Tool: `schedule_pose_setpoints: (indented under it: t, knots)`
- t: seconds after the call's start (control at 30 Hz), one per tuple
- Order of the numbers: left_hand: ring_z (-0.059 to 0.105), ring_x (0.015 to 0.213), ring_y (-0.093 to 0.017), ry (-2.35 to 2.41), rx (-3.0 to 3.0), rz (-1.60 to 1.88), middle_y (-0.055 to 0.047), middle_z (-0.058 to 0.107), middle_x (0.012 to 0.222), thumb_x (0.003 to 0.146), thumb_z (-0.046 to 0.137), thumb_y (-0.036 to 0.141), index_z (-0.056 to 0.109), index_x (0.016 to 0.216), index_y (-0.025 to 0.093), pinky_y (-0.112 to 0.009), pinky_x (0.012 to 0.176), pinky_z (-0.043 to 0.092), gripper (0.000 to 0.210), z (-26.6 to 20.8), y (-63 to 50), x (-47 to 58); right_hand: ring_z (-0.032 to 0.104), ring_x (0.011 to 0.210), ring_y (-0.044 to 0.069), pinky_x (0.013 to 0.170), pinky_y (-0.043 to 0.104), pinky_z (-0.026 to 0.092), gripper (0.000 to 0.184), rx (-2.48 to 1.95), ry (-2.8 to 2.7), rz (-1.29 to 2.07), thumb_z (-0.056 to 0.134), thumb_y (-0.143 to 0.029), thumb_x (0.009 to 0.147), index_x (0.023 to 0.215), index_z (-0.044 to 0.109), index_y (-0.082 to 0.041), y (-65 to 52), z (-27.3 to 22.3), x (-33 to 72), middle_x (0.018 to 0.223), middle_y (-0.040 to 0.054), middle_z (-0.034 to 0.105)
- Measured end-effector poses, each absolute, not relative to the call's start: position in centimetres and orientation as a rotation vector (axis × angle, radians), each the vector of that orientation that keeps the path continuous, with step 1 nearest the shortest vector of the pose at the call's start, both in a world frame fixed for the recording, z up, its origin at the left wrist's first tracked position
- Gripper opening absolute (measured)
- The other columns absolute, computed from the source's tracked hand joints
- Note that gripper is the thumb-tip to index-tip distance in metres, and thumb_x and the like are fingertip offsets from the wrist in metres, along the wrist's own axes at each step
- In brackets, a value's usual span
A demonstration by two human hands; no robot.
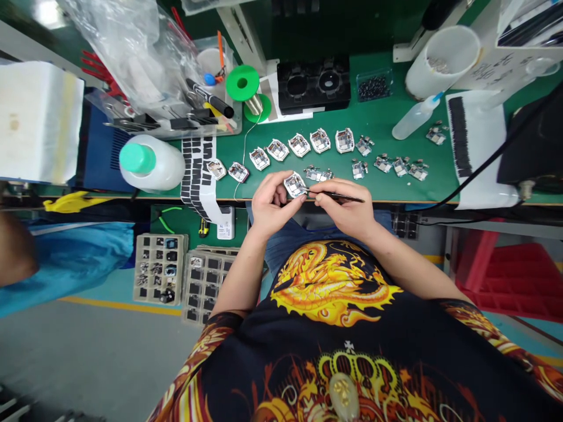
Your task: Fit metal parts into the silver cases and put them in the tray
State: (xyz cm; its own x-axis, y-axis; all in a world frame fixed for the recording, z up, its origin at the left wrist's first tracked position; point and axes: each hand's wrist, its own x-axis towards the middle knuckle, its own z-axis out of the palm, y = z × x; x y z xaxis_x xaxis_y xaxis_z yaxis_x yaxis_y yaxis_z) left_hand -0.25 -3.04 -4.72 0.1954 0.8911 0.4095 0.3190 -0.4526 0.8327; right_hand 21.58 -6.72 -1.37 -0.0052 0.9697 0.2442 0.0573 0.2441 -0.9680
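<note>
My left hand (273, 205) holds a silver watch case (294, 184) with a small circuit board inside, tilted up at the table's front edge. My right hand (345, 206) grips thin dark tweezers (352, 199), and their tip touches the inside of the case. Just behind my fingers lies a loose circuit board (318, 174). A row of similar watch cases (299, 145) curves across the green mat behind my hands. To the right are several loose circuit boards (382, 163).
A solder spool (244, 85), a black twin-dial box (314, 85) and a tray of small dark parts (373, 86) stand at the back. Left is a green-capped bottle (152, 161); right, a squeeze bottle (416, 119) and a black cable (488, 158). A person's blue garment (74, 258) shows left.
</note>
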Motion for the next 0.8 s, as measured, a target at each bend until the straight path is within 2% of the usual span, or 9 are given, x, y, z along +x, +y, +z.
schedule_pose_setpoints:
  t: [0.13,0.3,0.47,0.53,0.63,0.7,0.8]
  knots:
    - [0.045,0.063,-0.006,1.123,1.881,1.258,0.003,0.056,0.091,0.091,0.090,0.038,0.070,0.140,0.031,-0.022,0.053,0.035,0.054,-4.8,-3.0,-0.2,0.080,0.087,0.017,0.079,0.033,0.069,0.016,-1.082,-1.214,1.150,0.082,-0.036,0.095,0.107,0.088,-0.026,-6.9,-1.3,21.2,0.105,0.0043,0.086]
    - [0.045,0.062,-0.006,1.145,1.890,1.265,0.004,0.055,0.088,0.090,0.091,0.036,0.071,0.139,0.031,-0.022,0.053,0.036,0.054,-4.7,-3.0,-0.1,0.076,0.071,0.013,0.066,0.026,0.066,0.020,-1.080,-0.951,1.376,0.087,-0.037,0.092,0.104,0.088,-0.022,-6.4,-1.1,20.9,0.091,0.0038,0.085]
    - [0.045,0.060,-0.005,1.168,1.950,1.252,0.005,0.056,0.085,0.088,0.094,0.040,0.072,0.137,0.029,-0.021,0.053,0.035,0.055,-4.4,-3.0,0.1,0.074,0.067,0.013,0.060,0.025,0.063,0.024,-0.951,-0.976,1.539,0.088,-0.042,0.092,0.103,0.086,-0.021,-6.1,-1.3,21.3,0.085,0.0041,0.084]
    - [0.045,0.060,-0.004,1.151,1.919,1.267,0.004,0.057,0.088,0.090,0.091,0.041,0.071,0.138,0.029,-0.020,0.052,0.034,0.053,-4.4,-3.0,0.1,0.076,0.073,0.014,0.064,0.027,0.065,0.020,-0.964,-1.059,1.420,0.087,-0.041,0.094,0.104,0.086,-0.023,-6.2,-1.3,21.5,0.092,0.0042,0.085]
    - [0.046,0.061,-0.004,1.131,1.887,1.264,0.005,0.056,0.088,0.091,0.090,0.041,0.071,0.138,0.029,-0.020,0.053,0.035,0.052,-4.5,-3.0,0.0,0.080,0.091,0.018,0.083,0.035,0.069,0.013,-0.977,-1.301,1.054,0.082,-0.036,0.098,0.103,0.087,-0.026,-6.2,-1.1,21.8,0.103,0.0049,0.085]
    - [0.046,0.061,-0.005,1.132,1.884,1.252,0.005,0.055,0.087,0.090,0.091,0.041,0.071,0.138,0.029,-0.020,0.054,0.036,0.053,-4.5,-3.0,-0.1,0.080,0.099,0.020,0.094,0.040,0.068,0.011,-0.945,-1.453,0.831,0.078,-0.032,0.100,0.105,0.087,-0.027,-6.1,-1.1,22.0,0.106,0.0051,0.085]
    - [0.045,0.061,-0.005,1.137,1.886,1.241,0.005,0.054,0.086,0.090,0.091,0.039,0.071,0.138,0.030,-0.020,0.053,0.035,0.053,-4.5,-3.0,-0.1,0.080,0.101,0.020,0.095,0.039,0.067,0.017,-0.880,-1.579,0.679,0.072,-0.023,0.103,0.113,0.085,-0.028,-5.9,-1.3,22.1,0.108,0.0049,0.085]
